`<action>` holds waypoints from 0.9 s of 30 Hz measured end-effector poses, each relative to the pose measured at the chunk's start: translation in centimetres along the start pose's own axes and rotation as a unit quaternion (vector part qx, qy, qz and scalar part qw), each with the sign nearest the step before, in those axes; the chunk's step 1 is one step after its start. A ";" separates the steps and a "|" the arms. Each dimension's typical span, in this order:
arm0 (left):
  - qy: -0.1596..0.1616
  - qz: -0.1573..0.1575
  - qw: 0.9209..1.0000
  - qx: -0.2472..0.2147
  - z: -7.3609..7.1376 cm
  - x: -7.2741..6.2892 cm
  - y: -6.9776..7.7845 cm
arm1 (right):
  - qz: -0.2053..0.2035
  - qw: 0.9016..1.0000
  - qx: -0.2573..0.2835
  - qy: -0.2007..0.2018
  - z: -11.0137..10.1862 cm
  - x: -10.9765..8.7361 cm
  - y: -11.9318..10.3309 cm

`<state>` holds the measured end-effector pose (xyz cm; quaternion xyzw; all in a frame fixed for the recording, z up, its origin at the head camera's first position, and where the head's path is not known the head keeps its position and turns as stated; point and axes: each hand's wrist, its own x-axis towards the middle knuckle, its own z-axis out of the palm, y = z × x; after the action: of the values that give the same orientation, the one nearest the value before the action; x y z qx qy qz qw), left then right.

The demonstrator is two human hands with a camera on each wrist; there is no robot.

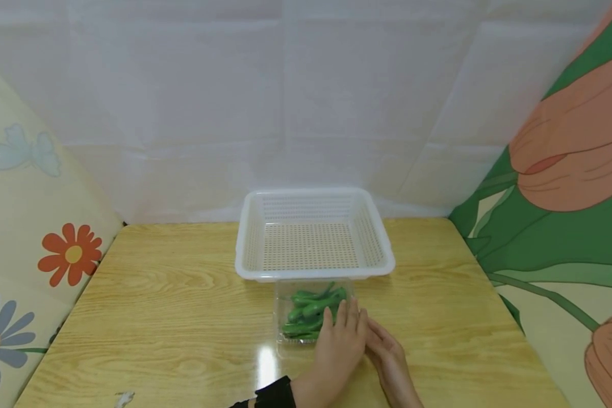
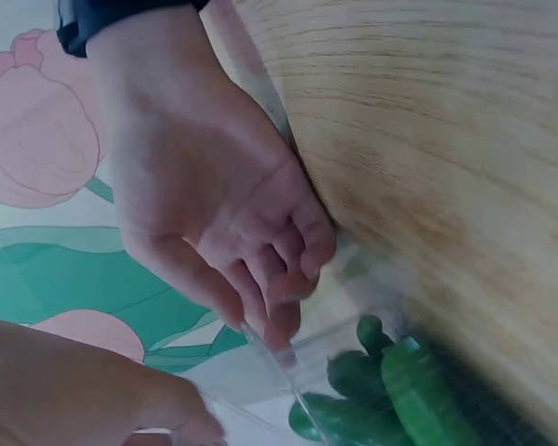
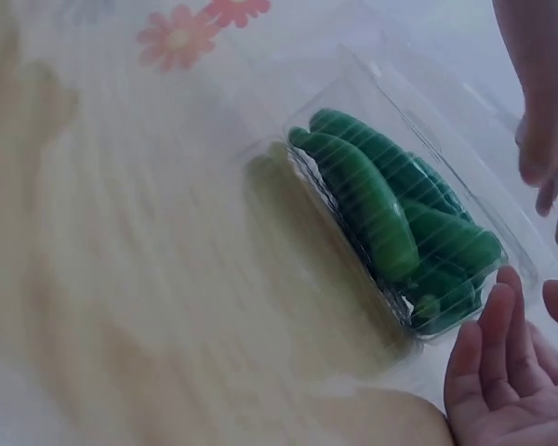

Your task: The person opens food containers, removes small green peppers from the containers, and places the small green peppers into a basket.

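Note:
A clear plastic box (image 1: 280, 317) holding green peppers (image 1: 313, 310) sits on the table in front of the white basket. My left hand (image 1: 339, 334) lies over the box's right side, its fingers fairly straight and touching the plastic. Beside it, my right hand (image 1: 389, 352) is at the box's right edge. In the left wrist view, the thumb and fingertips of the right hand (image 2: 232, 204) meet at a clear plastic edge (image 2: 293, 395). The right wrist view shows the peppers (image 3: 381, 204) through the plastic. How far the lid stands open I cannot tell.
Directly behind the box stands a white perforated basket (image 1: 311, 275), with its mesh floor visible. The wooden table (image 1: 173, 306) meets a white cloth (image 1: 280, 113) at the back. Flower-printed panels rise at both sides. A small pale mark (image 1: 124, 399) shows near the front left.

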<state>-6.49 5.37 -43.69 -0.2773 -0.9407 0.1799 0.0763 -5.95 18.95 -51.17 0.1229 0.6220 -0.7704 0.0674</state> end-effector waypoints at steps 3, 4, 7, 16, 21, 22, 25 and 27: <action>0.039 0.004 0.999 -0.021 0.3 -0.3 -0.4 | 0.019 1.000 -0.010 0.009 0.4 -0.5 0.1; 0.052 0.005 0.998 -0.025 0.4 -0.4 -0.5 | 0.024 1.000 -0.003 0.012 0.6 -0.7 0.2; 0.076 0.008 0.997 -0.032 0.6 -0.8 -0.8 | 0.029 0.999 0.022 0.007 1.1 -1.2 0.5; 0.159 0.008 0.985 -0.072 1.4 -2.4 -2.0 | 0.072 0.995 0.060 -0.031 2.4 -2.4 1.4; 0.251 -0.013 0.964 -0.084 2.1 -2.8 -2.6 | 0.086 0.990 0.054 -0.094 2.7 -2.6 1.7; 0.258 -0.016 0.962 -0.088 2.2 -2.8 -2.8 | 0.089 0.989 0.057 -0.104 2.8 -2.6 1.8; 0.254 -0.017 0.962 -0.098 2.5 -2.9 -3.3 | 0.090 0.984 0.069 -0.136 3.1 -2.6 2.0; 0.234 -0.017 0.967 -0.100 2.6 -3.1 -3.7 | 0.086 0.980 0.078 -0.160 3.3 -2.7 2.1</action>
<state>-6.36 0.03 -44.82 -0.3019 -0.9145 0.0136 0.2690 -3.21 15.19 -51.77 0.0561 0.5286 -0.8174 0.2219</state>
